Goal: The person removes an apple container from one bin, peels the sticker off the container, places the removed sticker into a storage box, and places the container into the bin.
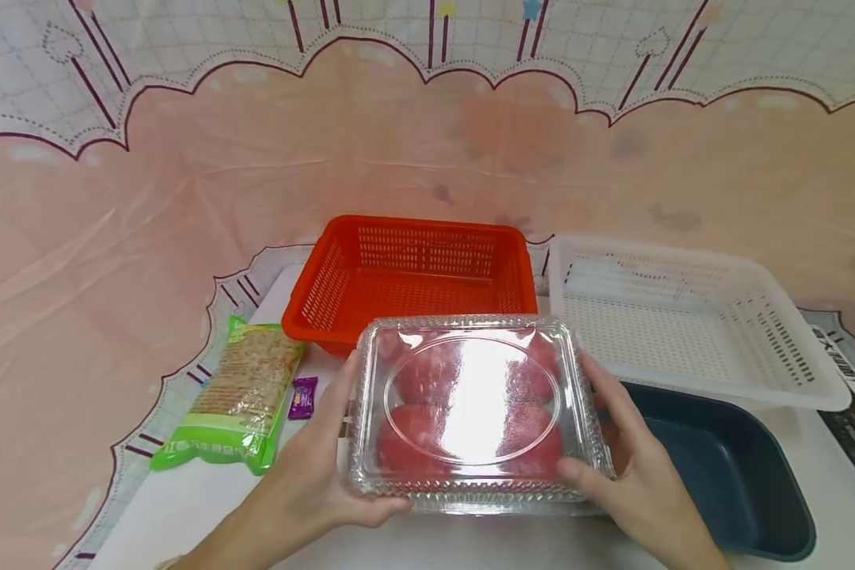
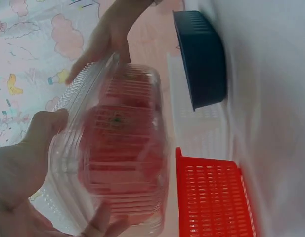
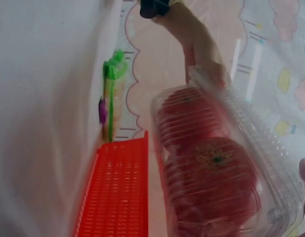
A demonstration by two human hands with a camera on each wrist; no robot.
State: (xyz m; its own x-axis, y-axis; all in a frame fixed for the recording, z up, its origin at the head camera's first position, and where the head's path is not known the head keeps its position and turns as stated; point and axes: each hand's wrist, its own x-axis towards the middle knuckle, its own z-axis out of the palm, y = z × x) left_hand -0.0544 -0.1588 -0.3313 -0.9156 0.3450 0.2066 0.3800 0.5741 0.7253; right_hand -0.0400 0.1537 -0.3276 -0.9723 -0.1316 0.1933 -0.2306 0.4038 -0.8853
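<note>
A clear plastic clamshell box point(image 1: 473, 475) with a closed lid is held up above the table, its top tilted toward the head camera. Several red tomatoes point(image 3: 219, 170) fill it, a stem scar showing on one in the right wrist view. My left hand point(image 1: 313, 467) grips the box's left side, thumb along the front rim and fingers at the side wall. On the opposite side my right hand point(image 1: 637, 467) grips it, thumb on the lid's front corner. Part of the right hand's fingers is hidden behind the box. Glare whitens the middle of the lid.
Behind the box stands a red plastic basket point(image 1: 321, 237), with a white basket point(image 1: 755, 277) to its right. A dark blue basin point(image 1: 741, 459) sits front right. At left lie a green-edged food bag point(image 1: 238, 388) and a small purple packet point(image 1: 302, 397).
</note>
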